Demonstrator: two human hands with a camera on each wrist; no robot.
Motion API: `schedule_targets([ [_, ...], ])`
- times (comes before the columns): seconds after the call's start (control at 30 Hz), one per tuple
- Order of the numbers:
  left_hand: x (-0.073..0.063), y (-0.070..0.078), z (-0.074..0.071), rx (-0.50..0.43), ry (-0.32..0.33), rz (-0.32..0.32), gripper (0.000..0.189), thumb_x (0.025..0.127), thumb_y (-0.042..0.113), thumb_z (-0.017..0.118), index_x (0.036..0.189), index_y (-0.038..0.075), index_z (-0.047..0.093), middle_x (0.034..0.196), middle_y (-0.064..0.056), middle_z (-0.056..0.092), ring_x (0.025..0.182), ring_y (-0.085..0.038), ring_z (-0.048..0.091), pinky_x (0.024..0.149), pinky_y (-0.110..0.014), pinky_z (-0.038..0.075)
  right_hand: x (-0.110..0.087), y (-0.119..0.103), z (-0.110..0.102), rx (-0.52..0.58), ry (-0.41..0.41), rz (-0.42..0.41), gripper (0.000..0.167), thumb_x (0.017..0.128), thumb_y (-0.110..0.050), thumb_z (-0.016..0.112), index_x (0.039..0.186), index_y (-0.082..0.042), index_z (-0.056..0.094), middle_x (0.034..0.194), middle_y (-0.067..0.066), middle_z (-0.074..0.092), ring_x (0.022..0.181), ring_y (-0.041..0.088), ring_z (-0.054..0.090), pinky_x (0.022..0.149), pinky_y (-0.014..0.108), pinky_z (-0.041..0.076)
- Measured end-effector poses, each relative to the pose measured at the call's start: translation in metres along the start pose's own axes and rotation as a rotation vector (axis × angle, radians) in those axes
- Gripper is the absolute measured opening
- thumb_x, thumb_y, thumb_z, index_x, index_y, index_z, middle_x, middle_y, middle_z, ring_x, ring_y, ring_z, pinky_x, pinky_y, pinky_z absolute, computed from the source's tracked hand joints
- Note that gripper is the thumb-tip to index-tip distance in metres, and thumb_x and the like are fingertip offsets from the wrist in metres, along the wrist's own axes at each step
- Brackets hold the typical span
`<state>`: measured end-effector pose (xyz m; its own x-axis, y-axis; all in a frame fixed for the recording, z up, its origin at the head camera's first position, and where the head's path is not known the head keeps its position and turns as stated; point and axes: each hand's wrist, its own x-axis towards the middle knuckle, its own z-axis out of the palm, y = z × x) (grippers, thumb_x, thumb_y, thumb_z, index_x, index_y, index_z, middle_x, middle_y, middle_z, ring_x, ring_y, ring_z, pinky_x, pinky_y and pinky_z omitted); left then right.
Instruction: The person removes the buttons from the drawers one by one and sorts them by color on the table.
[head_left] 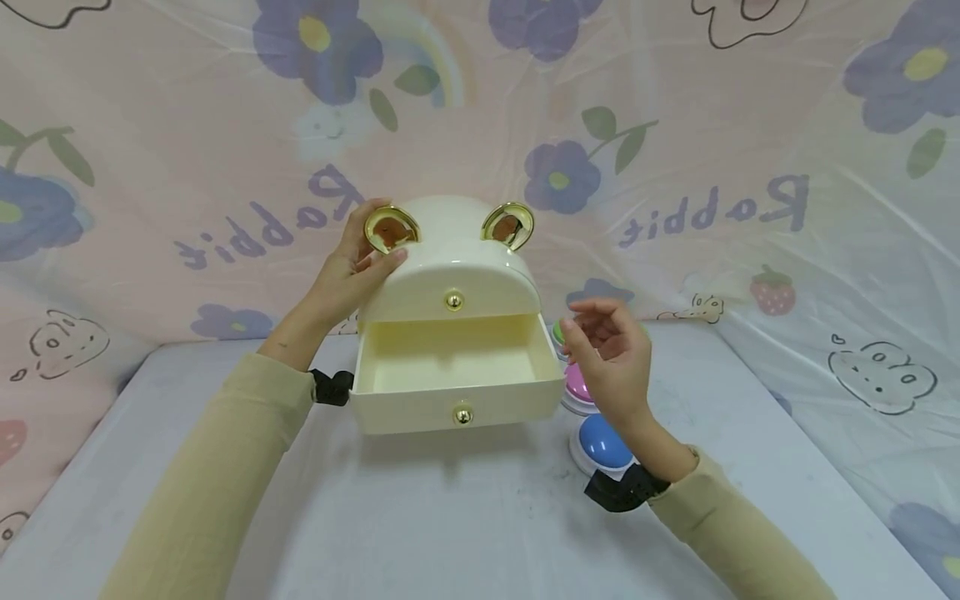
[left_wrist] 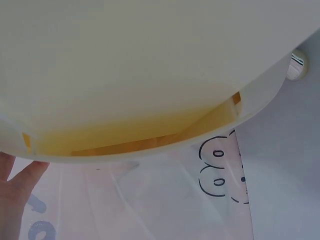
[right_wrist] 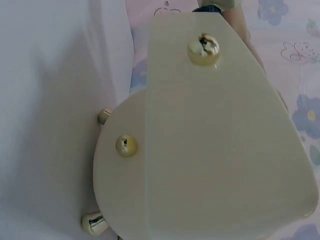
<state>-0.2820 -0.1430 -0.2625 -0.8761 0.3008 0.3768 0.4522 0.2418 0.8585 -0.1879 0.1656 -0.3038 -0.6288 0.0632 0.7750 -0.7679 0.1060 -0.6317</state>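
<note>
A small cream drawer box (head_left: 457, 212) with gold-rimmed ears stands before me. Its middle drawer (head_left: 457, 410) is pulled out and bare inside, while the curved top front with a gold knob (head_left: 453, 301) sits flush. My left hand (head_left: 356, 262) grips the upper left of the box at the ear, thumb on the front and fingers behind. Just off the box's right side, my right hand (head_left: 617, 362) hangs with loosely bent fingers and holds nothing. In the right wrist view, a curved lower drawer front (right_wrist: 120, 180) shows beneath the pulled-out one, with gold feet (right_wrist: 95, 223) under it.
Round push lights or buttons line the table right of the box: blue (head_left: 604, 442), pink (head_left: 577, 385) and green (head_left: 557, 333), the last two partly hidden. A white cloth covers the table (head_left: 450, 533). Behind it hangs a printed sheet (head_left: 675, 100) with flowers and rabbits.
</note>
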Motion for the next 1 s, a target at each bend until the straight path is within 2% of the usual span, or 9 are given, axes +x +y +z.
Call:
schedule_targets([
  [0.17, -0.001, 0.000, 0.000, 0.003, -0.001, -0.005, 0.063, 0.096, 0.029, 0.058, 0.145, 0.043, 0.021, 0.141, -0.011, 0.043, 0.141, -0.030, 0.034, 0.110, -0.053, 0.030, -0.008, -0.006, 0.010, 0.096, -0.049, -0.047, 0.020, 0.082, 0.010, 0.062, 0.098, 0.018, 0.053, 0.077, -0.003, 0.063, 0.054, 0.009, 0.058, 0.048, 0.017, 0.047],
  [0.37, -0.001, 0.000, 0.000, 0.002, -0.001, -0.027, 0.062, 0.096, 0.032, 0.058, 0.143, 0.049, 0.021, 0.141, -0.009, 0.044, 0.138, -0.024, 0.038, 0.105, -0.051, 0.037, -0.017, -0.009, 0.020, 0.105, -0.085, -0.086, 0.021, 0.083, 0.006, 0.064, 0.097, 0.017, 0.055, 0.074, -0.003, 0.063, 0.054, 0.007, 0.059, 0.047, 0.018, 0.048],
  [0.47, 0.000, 0.000, 0.000, -0.001, 0.002, -0.028, 0.062, 0.096, 0.030, 0.058, 0.143, 0.047, 0.021, 0.141, -0.010, 0.044, 0.139, -0.026, 0.037, 0.107, -0.052, 0.035, -0.021, -0.009, 0.025, 0.114, -0.105, -0.108, 0.020, 0.083, 0.005, 0.065, 0.096, 0.017, 0.055, 0.072, 0.001, 0.063, 0.053, 0.008, 0.060, 0.046, 0.019, 0.048],
  [0.67, 0.000, 0.000, 0.000, -0.007, 0.004, -0.014, 0.063, 0.096, 0.028, 0.058, 0.145, 0.044, 0.022, 0.140, -0.011, 0.044, 0.140, -0.028, 0.035, 0.110, -0.053, 0.030, -0.030, -0.006, 0.032, 0.075, -0.178, -0.126, 0.017, 0.083, 0.005, 0.066, 0.095, 0.013, 0.056, 0.066, 0.011, 0.060, 0.052, 0.009, 0.059, 0.045, 0.020, 0.047],
  [0.87, 0.000, -0.001, 0.000, 0.005, 0.008, -0.014, 0.063, 0.096, 0.028, 0.058, 0.144, 0.045, 0.022, 0.140, -0.011, 0.045, 0.141, -0.029, 0.034, 0.112, -0.053, 0.028, -0.042, -0.004, 0.036, 0.022, -0.239, -0.072, 0.019, 0.081, 0.009, 0.066, 0.098, 0.007, 0.058, 0.068, 0.013, 0.063, 0.053, 0.010, 0.062, 0.046, 0.021, 0.049],
  [1.0, 0.000, 0.000, 0.000, 0.003, 0.006, -0.009, 0.063, 0.096, 0.028, 0.058, 0.145, 0.043, 0.021, 0.139, -0.011, 0.045, 0.141, -0.029, 0.034, 0.112, -0.053, 0.027, -0.050, -0.001, 0.040, 0.015, -0.275, -0.091, 0.025, 0.076, 0.013, 0.065, 0.099, 0.005, 0.059, 0.069, 0.014, 0.065, 0.053, 0.011, 0.063, 0.047, 0.021, 0.050],
])
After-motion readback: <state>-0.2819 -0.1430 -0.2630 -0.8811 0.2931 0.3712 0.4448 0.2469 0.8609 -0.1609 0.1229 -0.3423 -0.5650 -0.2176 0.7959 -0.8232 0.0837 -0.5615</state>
